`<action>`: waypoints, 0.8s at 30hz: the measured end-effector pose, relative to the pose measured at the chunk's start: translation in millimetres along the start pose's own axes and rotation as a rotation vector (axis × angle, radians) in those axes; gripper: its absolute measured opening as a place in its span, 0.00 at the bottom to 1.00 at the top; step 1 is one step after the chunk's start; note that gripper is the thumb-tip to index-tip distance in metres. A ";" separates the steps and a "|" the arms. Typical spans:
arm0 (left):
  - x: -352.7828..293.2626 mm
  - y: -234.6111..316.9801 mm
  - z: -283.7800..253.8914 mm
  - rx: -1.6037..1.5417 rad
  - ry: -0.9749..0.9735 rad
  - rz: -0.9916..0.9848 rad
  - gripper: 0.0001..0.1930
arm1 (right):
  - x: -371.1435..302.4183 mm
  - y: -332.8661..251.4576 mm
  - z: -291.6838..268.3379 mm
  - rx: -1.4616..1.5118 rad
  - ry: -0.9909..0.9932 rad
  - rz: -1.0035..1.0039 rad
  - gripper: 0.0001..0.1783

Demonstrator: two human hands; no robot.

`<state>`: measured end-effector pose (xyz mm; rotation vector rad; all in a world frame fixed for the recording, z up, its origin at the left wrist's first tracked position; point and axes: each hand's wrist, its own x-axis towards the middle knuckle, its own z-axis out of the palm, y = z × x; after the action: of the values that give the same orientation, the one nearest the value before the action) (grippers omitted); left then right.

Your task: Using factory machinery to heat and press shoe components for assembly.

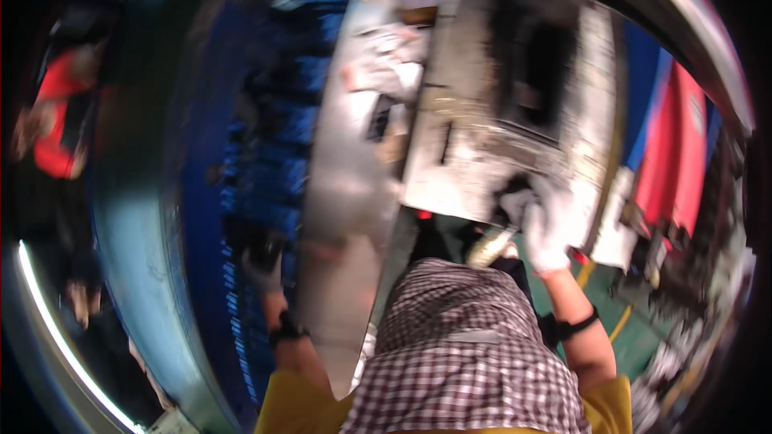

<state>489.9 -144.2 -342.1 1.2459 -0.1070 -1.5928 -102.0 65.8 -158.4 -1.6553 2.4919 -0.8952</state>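
My right hand (547, 229), in a white glove with a dark area at the fingers, is over the near edge of a pale worn machine table (438, 185). It appears closed around a short tool with a pale yellow end (488, 249) that points down toward my apron; blur hides its exact kind. My left hand (264, 264), gloved and dark at the fingertips, is beside a blue rack (277, 149) holding dark shapes. Motion smears its fingers, so whether it holds anything is unclear.
A metal bench (342, 185) runs between the rack and machine, with a cloth-like pale heap (390, 56) and a small dark object (380, 116). A dark machine fixture (543, 72) stands ahead. Red panels (671, 153) are at right. Other people (60, 116) are at far left.
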 end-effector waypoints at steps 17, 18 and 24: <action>-225.6 -134.5 456.1 0.870 -1.115 0.457 0.36 | 90.8 -52.7 -37.6 1.372 0.061 0.459 0.48; -233.2 -130.9 474.8 0.847 -1.128 0.662 0.35 | 104.3 -22.4 -34.5 0.999 0.140 0.439 0.47; -291.9 -63.4 565.2 0.478 -1.051 1.545 0.28 | 177.4 22.6 0.5 0.165 0.215 0.408 0.47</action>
<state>-3.2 -175.3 63.6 0.1771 -1.7101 -0.5900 -198.5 -79.3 -118.2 -0.9944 2.6555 -1.2295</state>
